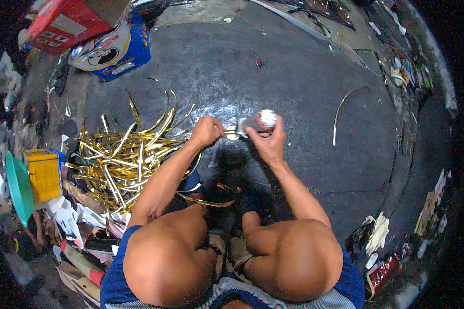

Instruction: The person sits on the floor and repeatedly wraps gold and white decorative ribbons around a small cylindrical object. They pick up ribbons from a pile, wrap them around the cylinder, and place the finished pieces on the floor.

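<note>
The left hand (pixel 208 131) was closed on a thin strip (pixel 229 132) over the middle of the dark floor (pixel 304 77). The right hand (pixel 270 143), slightly apart, gripped a white-and-red object (pixel 266 118) of indeterminable kind. Gold strips (pixel 139 159) lay heaped at left; one curved strip (pixel 335 120) lay well apart at right.

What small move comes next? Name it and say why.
Probably steady the thin piece in the left hand: it sticks out toward the right hand, which grips a blurred white-topped object. Whether they touch is unclear.
</note>
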Available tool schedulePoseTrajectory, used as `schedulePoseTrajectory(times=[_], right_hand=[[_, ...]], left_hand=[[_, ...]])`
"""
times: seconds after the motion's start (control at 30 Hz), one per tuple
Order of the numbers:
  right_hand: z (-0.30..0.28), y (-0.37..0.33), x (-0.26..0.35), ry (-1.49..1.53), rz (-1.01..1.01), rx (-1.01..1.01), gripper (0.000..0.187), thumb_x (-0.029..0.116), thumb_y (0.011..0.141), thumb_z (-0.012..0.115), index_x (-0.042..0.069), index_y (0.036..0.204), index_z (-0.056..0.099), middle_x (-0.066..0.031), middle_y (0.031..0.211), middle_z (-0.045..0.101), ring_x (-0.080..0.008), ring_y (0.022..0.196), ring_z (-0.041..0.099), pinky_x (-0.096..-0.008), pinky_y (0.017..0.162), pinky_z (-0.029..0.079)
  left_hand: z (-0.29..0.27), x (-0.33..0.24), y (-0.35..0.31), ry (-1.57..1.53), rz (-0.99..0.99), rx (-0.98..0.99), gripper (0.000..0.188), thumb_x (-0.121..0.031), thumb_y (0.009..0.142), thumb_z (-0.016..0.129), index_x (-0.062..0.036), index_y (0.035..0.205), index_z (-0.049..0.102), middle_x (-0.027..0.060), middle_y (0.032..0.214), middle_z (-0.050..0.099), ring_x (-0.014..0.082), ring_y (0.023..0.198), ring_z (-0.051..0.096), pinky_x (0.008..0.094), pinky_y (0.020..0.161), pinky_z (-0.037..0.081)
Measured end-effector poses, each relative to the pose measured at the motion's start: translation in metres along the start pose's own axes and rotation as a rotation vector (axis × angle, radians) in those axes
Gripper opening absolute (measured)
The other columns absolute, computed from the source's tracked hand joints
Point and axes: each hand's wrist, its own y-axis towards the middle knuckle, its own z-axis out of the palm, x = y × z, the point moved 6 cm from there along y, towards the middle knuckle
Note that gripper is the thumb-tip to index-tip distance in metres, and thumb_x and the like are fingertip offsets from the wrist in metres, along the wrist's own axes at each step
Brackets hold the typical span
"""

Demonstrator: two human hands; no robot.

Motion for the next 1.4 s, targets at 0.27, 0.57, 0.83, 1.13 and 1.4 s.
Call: schedulePoseTrajectory(times=[0.27,0.57,0.83,1.13,1.4], right_hand=[[0.034,-0.025,0.007,-0.440,-0.477,0.085,0.065,0.017,0.072,0.086,0.001,0.125,0.052,-0.0186,0.111,0.065,-0.0400,0.102,0.064,-0.0446,0.087,0.054],[0.022,-0.004,-0.076,-0.253,0.010,0.121,0.040,0.000,0.078,0.069,0.001,0.116,0.055,-0.0110,0.097,0.068,-0.0243,0.087,0.067,-0.0355,0.078,0.054],[0.021,0.011,-0.076,0.321,0.637,0.109,0.029,-0.007,0.080,0.067,0.003,0.102,0.052,-0.0092,0.081,0.064,-0.0153,0.065,0.058,-0.0299,0.055,0.045],[-0.162,0.032,0.139,1.060,0.205,0.006,0.018,-0.004,0.087,0.062,0.001,0.102,0.054,-0.0079,0.089,0.057,-0.0146,0.076,0.053,-0.0269,0.068,0.045],[-0.287,0.118,0.241,0.832,-0.416,0.018,0.038,-0.010,0.088,0.056,-0.014,0.126,0.053,-0.0164,0.099,0.060,-0.0235,0.091,0.058,-0.0307,0.086,0.049]], left_hand=[[-0.005,-0.047,-0.018,0.001,0.259,-0.104,0.044,-0.005,0.069,0.074,-0.0079,0.113,0.069,0.0142,0.109,0.070,0.0312,0.104,0.067,0.0386,0.093,0.052],[0.002,-0.087,-0.039,-0.112,0.482,-0.129,0.061,-0.002,0.069,0.083,-0.0061,0.124,0.058,0.0149,0.120,0.065,0.0355,0.113,0.063,0.0412,0.094,0.052],[0.006,-0.086,-0.037,-0.098,0.522,-0.165,0.050,0.000,0.073,0.075,-0.0062,0.121,0.060,0.0150,0.115,0.066,0.0362,0.108,0.065,0.0409,0.089,0.053],[0.000,-0.080,-0.042,-0.117,0.558,-0.197,0.041,-0.001,0.078,0.069,-0.0036,0.119,0.061,0.0177,0.115,0.066,0.0377,0.108,0.064,0.0413,0.093,0.052],[0.005,-0.085,-0.036,-0.019,0.485,-0.124,0.053,-0.013,0.078,0.079,-0.0061,0.127,0.060,0.0159,0.126,0.064,0.0349,0.118,0.061,0.0408,0.100,0.050]])
